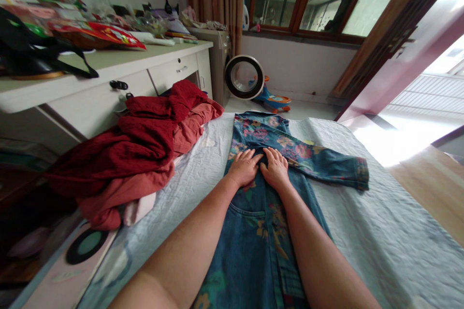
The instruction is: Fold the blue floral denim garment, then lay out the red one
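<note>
A blue denim jacket [250, 231] with a flower print lies flat on the bed, its collar end away from me. One sleeve [326, 164] stretches out to the right, with the cuff near the right part of the bedding. My left hand [246, 168] rests palm down on the upper part of the jacket, fingers spread. Beside it, my right hand [276, 168] lies on the denim in the same way, by the base of the sleeve. The thumbs of both hands are close together. Part of the lower jacket is hidden under my forearms.
Dark red and coral cloth [145, 140] is heaped at the bed's left edge. A white desk [137, 72] cluttered with bags and packets stands beyond it. Past the bed are a washing machine with its round door [244, 77] open and a blue ride-on toy [271, 99].
</note>
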Available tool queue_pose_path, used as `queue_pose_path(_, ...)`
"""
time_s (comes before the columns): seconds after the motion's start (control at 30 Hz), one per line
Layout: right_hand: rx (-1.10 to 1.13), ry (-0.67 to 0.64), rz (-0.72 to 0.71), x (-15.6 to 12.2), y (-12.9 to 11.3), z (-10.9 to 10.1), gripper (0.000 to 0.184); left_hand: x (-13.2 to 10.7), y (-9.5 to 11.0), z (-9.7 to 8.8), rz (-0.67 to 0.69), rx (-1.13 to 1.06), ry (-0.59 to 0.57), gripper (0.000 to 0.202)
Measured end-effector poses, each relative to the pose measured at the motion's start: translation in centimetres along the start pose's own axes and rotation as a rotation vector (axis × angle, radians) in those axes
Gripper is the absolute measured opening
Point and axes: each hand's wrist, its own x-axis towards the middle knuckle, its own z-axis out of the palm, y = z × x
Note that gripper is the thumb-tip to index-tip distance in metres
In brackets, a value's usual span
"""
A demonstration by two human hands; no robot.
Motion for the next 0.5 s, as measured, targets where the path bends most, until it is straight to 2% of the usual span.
queue_pose_path(0.5, 0.004, 0.048, -0.018, 0.33, 0.72, 0.66, 0.046, 0.15, -0.22, 0.32, 0.02, 0.012, 0.018, 0.046)
